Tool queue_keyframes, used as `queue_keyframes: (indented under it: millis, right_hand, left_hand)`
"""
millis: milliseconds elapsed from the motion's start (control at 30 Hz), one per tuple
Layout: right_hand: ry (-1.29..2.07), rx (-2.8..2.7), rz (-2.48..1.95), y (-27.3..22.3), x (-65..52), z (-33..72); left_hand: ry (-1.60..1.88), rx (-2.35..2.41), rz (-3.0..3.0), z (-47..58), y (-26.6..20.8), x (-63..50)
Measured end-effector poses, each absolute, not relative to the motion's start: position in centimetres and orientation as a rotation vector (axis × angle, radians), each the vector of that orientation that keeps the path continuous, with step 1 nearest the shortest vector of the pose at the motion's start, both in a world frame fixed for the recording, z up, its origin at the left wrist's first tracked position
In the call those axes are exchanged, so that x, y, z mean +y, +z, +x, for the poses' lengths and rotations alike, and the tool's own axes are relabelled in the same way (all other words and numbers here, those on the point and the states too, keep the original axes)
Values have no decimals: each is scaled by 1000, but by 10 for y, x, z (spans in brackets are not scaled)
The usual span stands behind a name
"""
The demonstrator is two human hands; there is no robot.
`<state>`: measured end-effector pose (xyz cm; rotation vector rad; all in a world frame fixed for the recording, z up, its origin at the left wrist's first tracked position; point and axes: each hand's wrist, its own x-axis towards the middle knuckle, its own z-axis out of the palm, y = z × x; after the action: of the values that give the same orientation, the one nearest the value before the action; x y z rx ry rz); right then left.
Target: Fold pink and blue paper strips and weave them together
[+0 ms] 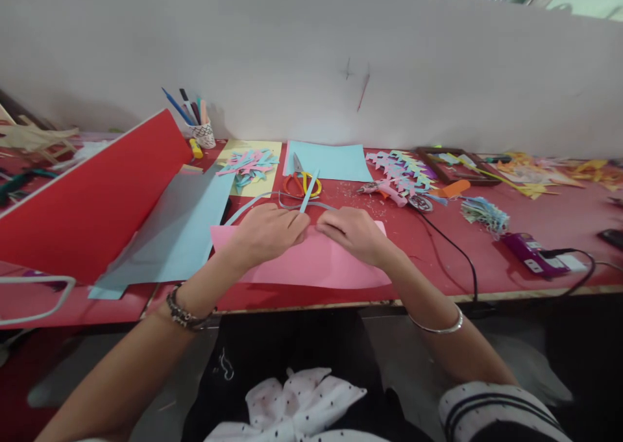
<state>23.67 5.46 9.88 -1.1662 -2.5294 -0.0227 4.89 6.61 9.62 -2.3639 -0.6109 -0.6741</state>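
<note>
My left hand and my right hand are close together over a pink paper sheet, both with curled, pinching fingers. A light blue paper strip sticks up from the fingertips of the left hand. Another, grey-blue strip curves across behind both hands and runs up to the right fingers. What lies between the fingertips is mostly hidden. Just beyond are scissors with red and yellow handles, and a blue sheet.
Paper strips lie heaped on a yellow sheet. A red board leans at left over a large blue sheet. To the right are a pink glue gun, its cord, a purple power strip and a pen cup at back left.
</note>
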Motion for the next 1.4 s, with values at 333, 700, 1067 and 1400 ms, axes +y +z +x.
queue_keyframes:
  millis: [333,700,1067,1400]
  right_hand:
    - [216,-2350,-1174,111,42,275]
    - [-233,-2526,-1001,119,30,240]
    - [-130,-2363,-833,102,38,227]
    - [-216,-2244,-1189,89,33,303]
  left_hand:
    - [-333,-1256,-2278,-35,103,63]
    - [-655,-1100,-2766,46,116,31]
    - [-769,-1218,-2917,44,112,28]
    - [-704,-1620,-2815,-11,95,31]
